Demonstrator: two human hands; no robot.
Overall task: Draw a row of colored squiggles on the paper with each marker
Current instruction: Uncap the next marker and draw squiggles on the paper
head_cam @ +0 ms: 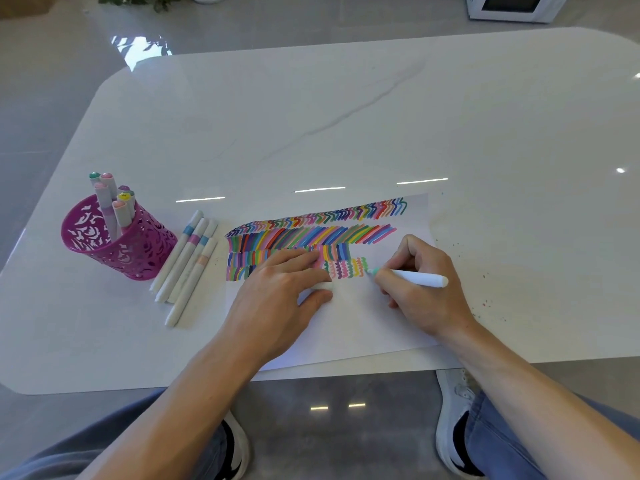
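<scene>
A white sheet of paper point(360, 317) lies on the table, covered at its top with rows of coloured strokes and squiggles point(311, 233). My right hand point(420, 285) grips a white marker point(412, 277) with a green tip touching the paper at the right end of the lowest squiggle row point(346, 268). My left hand point(284, 289) lies palm down on the paper, fingers over the lower rows, with a small white cap-like piece point(322, 286) under its thumb and fingers.
A magenta cut-out pen cup point(117, 244) with several capped markers point(110, 202) stands at the left. Several white markers point(188, 261) lie between the cup and the paper. The table's front edge point(311, 375) is near my knees; small ink specks point(485, 299) dot the table right of the paper.
</scene>
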